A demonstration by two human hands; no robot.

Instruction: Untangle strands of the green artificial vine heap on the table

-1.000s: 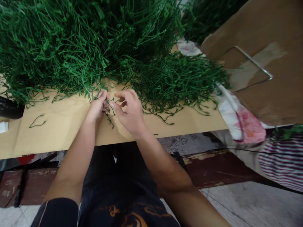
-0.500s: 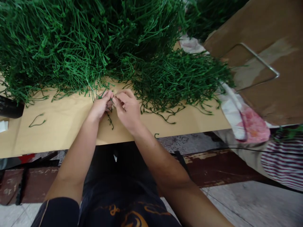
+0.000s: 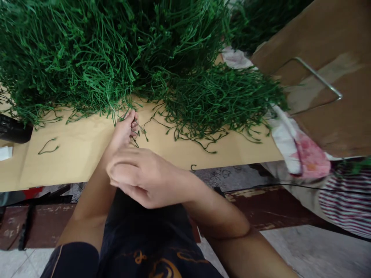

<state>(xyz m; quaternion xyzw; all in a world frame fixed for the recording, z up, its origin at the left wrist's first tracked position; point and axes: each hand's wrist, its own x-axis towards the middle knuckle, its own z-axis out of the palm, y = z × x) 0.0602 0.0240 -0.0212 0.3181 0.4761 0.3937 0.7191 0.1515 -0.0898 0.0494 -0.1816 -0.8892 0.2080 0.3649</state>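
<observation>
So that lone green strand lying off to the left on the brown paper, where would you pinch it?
Pinch the lone green strand at the top of its arch, coming straight down from above. It lies flat on the brown paper, bent like a shallow hoop, clear of the big green pile, so nothing tangles.

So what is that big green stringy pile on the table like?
The green pile is a heap of thin, bendy stems, plastic-looking, tangled together. It lies on the tan table top, heaped high on the left and lower on the right, with loose ends trailing toward the edge. The left hand touches strands at its front.
</observation>
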